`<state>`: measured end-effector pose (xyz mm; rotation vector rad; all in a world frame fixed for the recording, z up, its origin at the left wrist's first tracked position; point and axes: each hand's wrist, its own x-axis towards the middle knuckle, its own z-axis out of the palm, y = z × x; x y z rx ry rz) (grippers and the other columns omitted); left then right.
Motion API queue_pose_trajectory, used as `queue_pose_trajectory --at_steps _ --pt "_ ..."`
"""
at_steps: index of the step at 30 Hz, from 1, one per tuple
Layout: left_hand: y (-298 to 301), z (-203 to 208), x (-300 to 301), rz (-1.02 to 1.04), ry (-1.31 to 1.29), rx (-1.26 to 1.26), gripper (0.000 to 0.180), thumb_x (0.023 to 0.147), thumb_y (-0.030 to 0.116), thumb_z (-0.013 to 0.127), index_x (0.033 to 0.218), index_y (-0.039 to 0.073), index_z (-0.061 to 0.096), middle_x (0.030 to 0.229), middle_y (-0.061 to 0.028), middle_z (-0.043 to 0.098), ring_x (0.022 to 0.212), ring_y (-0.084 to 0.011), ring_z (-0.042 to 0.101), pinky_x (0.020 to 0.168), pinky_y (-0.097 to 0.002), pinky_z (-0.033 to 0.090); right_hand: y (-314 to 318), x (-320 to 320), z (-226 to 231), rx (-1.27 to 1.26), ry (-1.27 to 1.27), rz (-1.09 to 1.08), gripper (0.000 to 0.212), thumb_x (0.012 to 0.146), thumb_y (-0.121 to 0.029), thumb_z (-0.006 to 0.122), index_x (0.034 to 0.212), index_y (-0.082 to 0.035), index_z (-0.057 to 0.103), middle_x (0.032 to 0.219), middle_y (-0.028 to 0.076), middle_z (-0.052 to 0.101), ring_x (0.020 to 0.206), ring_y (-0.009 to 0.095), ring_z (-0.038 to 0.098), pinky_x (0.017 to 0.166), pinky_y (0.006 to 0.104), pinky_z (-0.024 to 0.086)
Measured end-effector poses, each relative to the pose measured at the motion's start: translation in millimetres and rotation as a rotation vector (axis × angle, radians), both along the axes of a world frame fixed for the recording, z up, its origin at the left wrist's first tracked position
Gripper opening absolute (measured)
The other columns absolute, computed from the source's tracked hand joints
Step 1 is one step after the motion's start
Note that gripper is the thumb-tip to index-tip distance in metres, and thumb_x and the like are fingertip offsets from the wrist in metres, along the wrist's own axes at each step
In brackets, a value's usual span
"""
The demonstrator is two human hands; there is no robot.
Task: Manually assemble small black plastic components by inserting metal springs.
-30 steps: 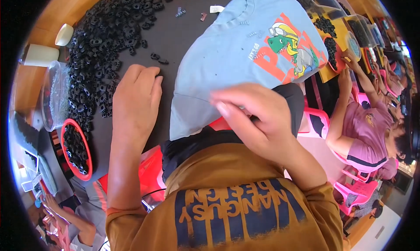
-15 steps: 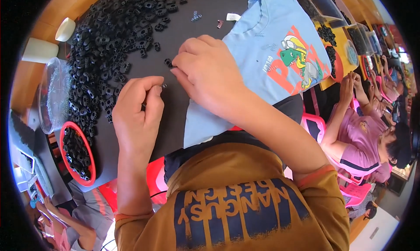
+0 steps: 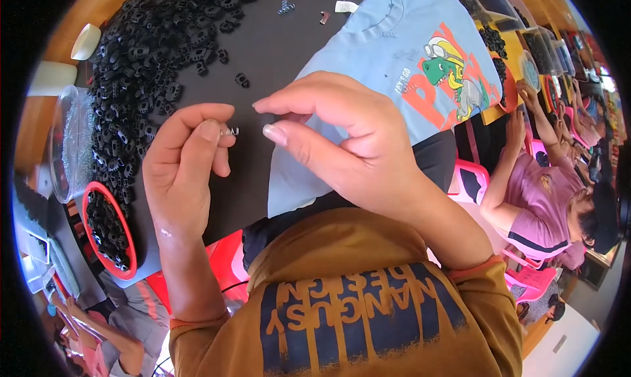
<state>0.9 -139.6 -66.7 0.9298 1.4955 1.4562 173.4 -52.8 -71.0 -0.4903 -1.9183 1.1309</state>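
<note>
A small metal spring (image 3: 230, 132) sits pinched in the left hand (image 3: 181, 173) fingers, above the dark bench (image 3: 276, 55). The right hand (image 3: 335, 137) hovers just beside it, fingers loosely curled, holding nothing visible. Black parts (image 3: 144, 61) lie heaped at left.

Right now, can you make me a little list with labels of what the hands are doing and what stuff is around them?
left hand: pinches a small metal spring between thumb and fingers
right hand: fingers curled, thumb and fingertip close to the spring, holding nothing I can see
surface: dark tabletop
left side: big heap of small black plastic pieces
near edge: red bowl with more black pieces
right side: light blue shirt with a dinosaur print
</note>
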Motion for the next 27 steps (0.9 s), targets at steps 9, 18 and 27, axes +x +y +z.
queue_pose_trajectory --at_steps 9,18,27 --pt "-2 -2 -2 -0.027 -0.059 0.0 0.02 0.094 0.006 0.049 0.103 -0.005 0.063 0.082 -0.0052 0.061 0.061 -0.0048 0.047 0.058 -0.0174 0.038 -23 4 18 -0.779 0.331 0.218 0.022 0.087 -0.003 0.06 0.108 -0.001 0.061 0.079 0.003 0.06 0.068 0.008 0.053 0.063 0.023 0.045" --pt "-1 0 -4 -0.017 -0.063 0.034 0.02 0.094 0.006 0.049 0.103 -0.005 0.063 0.083 -0.0054 0.061 0.06 -0.0047 0.047 0.058 -0.0178 0.038 28 -18 -17 0.46 -0.454 -0.24 0.022 0.078 -0.007 0.065 0.1 -0.003 0.062 0.078 0.011 0.059 0.074 0.029 0.059 0.068 0.0358 0.048" --pt "-3 3 -4 -0.019 -0.041 0.027 0.02 0.094 0.007 0.05 0.103 -0.005 0.063 0.082 -0.0048 0.06 0.062 -0.0045 0.048 0.058 -0.0178 0.039 26 -41 -14 0.519 -0.505 -0.282 0.018 0.074 -0.014 0.069 0.09 -0.006 0.066 0.086 0.01 0.059 0.082 0.03 0.058 0.071 0.0401 0.047"
